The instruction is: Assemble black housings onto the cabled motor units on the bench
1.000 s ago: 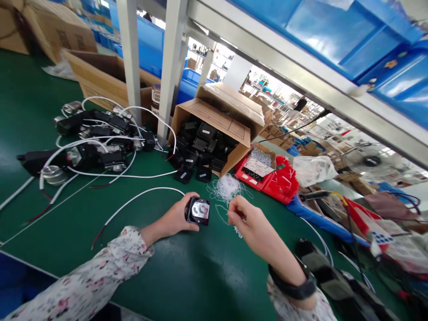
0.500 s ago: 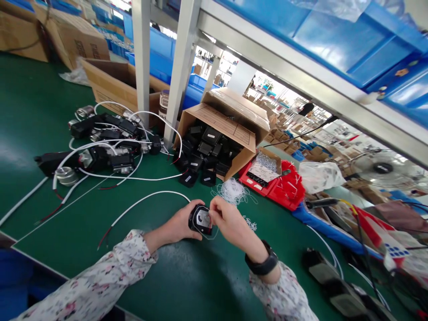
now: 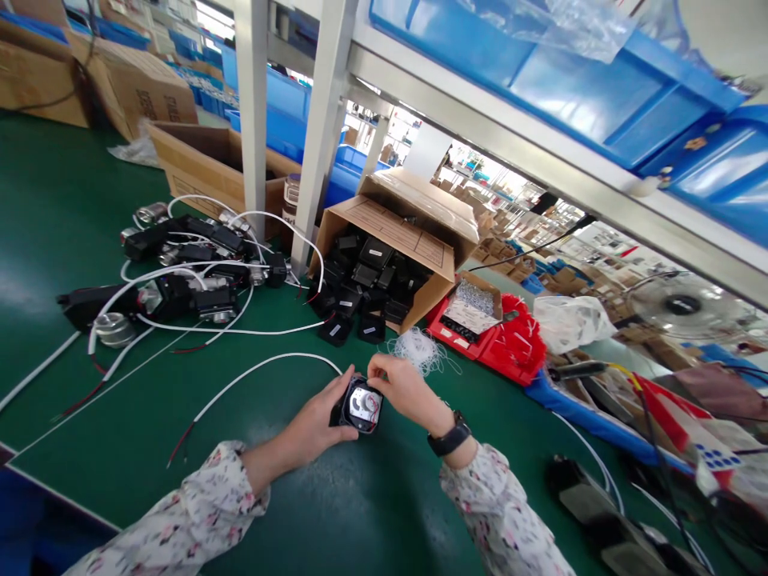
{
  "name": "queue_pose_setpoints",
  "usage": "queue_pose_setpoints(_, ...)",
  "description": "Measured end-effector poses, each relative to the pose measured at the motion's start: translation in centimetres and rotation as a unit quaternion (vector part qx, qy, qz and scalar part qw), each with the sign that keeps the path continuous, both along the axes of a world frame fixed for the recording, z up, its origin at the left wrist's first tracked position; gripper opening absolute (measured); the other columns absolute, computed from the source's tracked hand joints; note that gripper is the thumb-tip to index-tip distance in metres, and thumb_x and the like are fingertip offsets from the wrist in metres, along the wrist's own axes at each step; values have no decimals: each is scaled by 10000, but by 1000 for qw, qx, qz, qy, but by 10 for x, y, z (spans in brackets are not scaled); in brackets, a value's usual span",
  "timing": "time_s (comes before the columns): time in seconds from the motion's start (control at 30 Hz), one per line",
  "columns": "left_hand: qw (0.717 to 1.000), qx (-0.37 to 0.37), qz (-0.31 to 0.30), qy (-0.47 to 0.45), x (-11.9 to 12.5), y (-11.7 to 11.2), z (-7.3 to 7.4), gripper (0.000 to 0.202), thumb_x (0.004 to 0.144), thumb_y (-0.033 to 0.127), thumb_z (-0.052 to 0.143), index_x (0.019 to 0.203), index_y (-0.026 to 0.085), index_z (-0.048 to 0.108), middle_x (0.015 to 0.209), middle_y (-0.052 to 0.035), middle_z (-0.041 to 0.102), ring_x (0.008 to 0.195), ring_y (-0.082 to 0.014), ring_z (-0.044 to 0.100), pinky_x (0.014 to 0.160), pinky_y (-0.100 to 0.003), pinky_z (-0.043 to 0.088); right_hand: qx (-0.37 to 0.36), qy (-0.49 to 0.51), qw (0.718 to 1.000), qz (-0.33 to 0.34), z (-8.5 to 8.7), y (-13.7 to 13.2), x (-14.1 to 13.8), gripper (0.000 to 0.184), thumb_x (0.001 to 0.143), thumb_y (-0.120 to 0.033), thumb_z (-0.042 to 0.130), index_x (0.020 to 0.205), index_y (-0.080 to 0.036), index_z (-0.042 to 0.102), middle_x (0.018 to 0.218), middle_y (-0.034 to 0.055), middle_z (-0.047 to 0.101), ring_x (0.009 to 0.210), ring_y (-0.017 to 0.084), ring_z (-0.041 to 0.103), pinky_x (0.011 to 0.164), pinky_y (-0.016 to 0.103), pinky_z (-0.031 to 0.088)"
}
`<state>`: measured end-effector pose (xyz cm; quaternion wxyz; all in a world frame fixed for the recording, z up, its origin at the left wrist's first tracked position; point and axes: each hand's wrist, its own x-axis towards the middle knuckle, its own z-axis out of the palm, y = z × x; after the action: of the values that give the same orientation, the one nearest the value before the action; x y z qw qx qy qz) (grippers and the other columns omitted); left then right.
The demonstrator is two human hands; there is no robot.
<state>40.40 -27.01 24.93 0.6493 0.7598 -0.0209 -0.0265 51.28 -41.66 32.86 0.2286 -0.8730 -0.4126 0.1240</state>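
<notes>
My left hand [image 3: 321, 416] grips a small black motor unit [image 3: 360, 406] with a silver face and a thin red wire, holding it just above the green mat [image 3: 120, 400]. A white cable [image 3: 252, 376] trails from the unit to the left. My right hand [image 3: 403, 386] sits on the unit's top right edge, its fingers pinched together there; what they pinch is too small to name. Just beyond the hands lies a tangle of thin white ties [image 3: 420, 350].
A tipped cardboard box [image 3: 402, 224] spills black parts [image 3: 360, 296]. Finished units with white cables [image 3: 180, 272] lie at the left. Red trays [image 3: 510, 340] and a screw box [image 3: 477, 300] stand to the right. Shelf posts [image 3: 321, 136] rise behind. Cables and bags crowd the right side.
My right hand has moved from the white ties to the top of the motor unit. My left hand has kept hold of the unit and turned it slightly.
</notes>
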Motion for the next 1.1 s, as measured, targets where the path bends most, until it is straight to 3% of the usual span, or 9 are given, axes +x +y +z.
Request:
queue_pose_setpoints(0.13, 998, -64, 16, -1, 0, -2, -4, 930, 633, 102, 694, 1399, 236, 183, 1421, -112, 372, 1302, -241, 353, 1095, -430, 244, 2, 33, 999, -37, -2, 7, -4, 158, 795, -105, 581, 930, -186, 586, 757, -11, 622, 699, 132, 566, 647, 227, 397)
queue_pose_setpoints(0.23, 995, -95, 30, -5, 3, -2, -6, 866, 583, 87, 734, 1305, 231, 278, 1344, -124, 466, 1258, -260, 417, 1062, -430, 300, -16, -5, 999, -34, -1, 12, -7, 84, 809, -133, 577, 830, -198, 626, 779, 1, 629, 728, 143, 571, 669, 232, 403)
queue_pose_setpoints(0.4, 996, -89, 29, -9, 3, -2, -3, 665, 571, 82, 741, 1106, 226, 372, 1168, -92, 590, 1124, -253, 535, 960, -399, 406, -34, -44, 998, -24, 0, 14, -8, 138, 809, -99, 554, 717, -193, 597, 765, -5, 616, 718, 135, 566, 651, 218, 394)
queue_pose_setpoints(0.53, 998, -60, 29, -3, 1, -1, 3, 626, 580, 83, 726, 1074, 232, 372, 1117, -70, 609, 1069, -241, 566, 911, -373, 437, -48, -41, 998, -17, 4, 13, -10, 160, 833, -107, 518, 717, -185, 597, 766, 1, 622, 710, 129, 569, 639, 213, 387)
queue_pose_setpoints(0.73, 999, -36, 29, -2, 0, -1, 12, 588, 585, 79, 705, 1047, 229, 375, 1063, -44, 631, 1015, -231, 588, 877, -349, 442, -92, -74, 992, -41, 10, 20, -13, 156, 836, -273, 576, 707, -199, 623, 729, 2, 635, 679, 144, 566, 578, 235, 336)
queue_pose_setpoints(0.97, 999, -35, 33, -12, 0, -1, 9, 602, 591, 93, 705, 1082, 229, 386, 1093, -50, 632, 1039, -236, 586, 894, -358, 445, -137, -53, 988, -50, 14, 28, -8, 95, 789, -207, 591, 707, -211, 638, 706, -4, 636, 681, 148, 567, 560, 237, 306)
queue_pose_setpoints(1.1, 999, -33, 32, -17, -1, 1, 9, 680, 583, 97, 714, 1166, 244, 398, 1170, -52, 604, 1106, -252, 553, 943, -369, 425, -153, -63, 984, -63, 12, 28, 0, 187, 774, -306, 631, 628, -189, 621, 655, 13, 611, 646, 158, 556, 530, 248, 289)
